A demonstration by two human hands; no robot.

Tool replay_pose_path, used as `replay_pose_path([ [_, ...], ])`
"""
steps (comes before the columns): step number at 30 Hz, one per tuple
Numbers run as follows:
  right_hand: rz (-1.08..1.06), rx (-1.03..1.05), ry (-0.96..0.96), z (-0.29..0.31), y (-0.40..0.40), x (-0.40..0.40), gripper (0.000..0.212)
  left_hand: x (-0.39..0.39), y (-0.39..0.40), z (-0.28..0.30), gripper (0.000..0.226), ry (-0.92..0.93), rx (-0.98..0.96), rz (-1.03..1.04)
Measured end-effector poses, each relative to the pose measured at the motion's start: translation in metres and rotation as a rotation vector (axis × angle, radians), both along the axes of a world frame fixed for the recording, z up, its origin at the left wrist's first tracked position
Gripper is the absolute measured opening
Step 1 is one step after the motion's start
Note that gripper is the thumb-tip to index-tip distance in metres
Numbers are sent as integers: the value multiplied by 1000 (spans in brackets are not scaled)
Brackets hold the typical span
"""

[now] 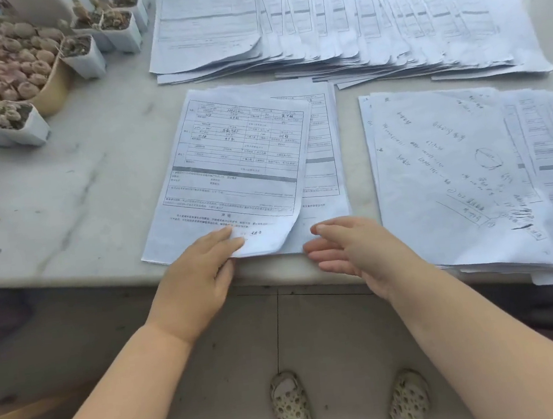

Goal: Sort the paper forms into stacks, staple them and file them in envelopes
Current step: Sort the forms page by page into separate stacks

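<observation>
The left hand (pixel 199 269) pinches the near edge of the top form (pixel 230 176), thumb on the sheet and fingers under its lifted, curling corner. The right hand (pixel 349 252) hovers just beside it with fingers spread loosely, holding nothing. The form lies tilted on a small stack (pixel 324 155) at the front edge of the bench (pixel 60 199). To the right sits another pile (pixel 453 172) topped by a handwritten sheet, and behind lies a fanned row of forms (pixel 350 18). Potted succulents (pixel 10 67) crowd the far left corner
</observation>
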State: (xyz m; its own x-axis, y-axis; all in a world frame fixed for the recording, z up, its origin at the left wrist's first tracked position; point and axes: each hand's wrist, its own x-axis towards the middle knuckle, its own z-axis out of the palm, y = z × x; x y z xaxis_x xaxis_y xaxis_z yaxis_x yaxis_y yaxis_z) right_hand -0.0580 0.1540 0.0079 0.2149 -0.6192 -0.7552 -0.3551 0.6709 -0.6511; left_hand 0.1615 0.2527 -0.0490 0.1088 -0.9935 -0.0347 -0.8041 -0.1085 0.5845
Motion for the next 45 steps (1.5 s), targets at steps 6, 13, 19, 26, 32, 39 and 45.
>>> replay_pose_path([
  [6, -66, 151, -112, -2, -3, 31, 32, 2, 2, 8, 41, 15, -53, -174],
  [13, -32, -73, -128, 17, -7, 7, 22, -19, 2, 50, 59, -17, -234, 136],
  [19, -67, -207, -317, 57, -20, -85, 23, -47, -53, 91, 43, 1061, 251, 434],
  [26, -319, -118, -262, 52, -37, -198, 15, -173, -93, 100, 24, 918, -9, 230],
  [32, -497, -278, -29, 32, -52, -307, 18, -299, -102, 98, 10, 794, -56, 146],
  [39, -914, -92, -247, 52, -98, -446, 12, -414, -108, 51, 33, 187, -65, -176],
  [45, -799, 108, -575, 50, -107, -455, 16, -445, -110, 26, 38, -18, -8, -126],
])
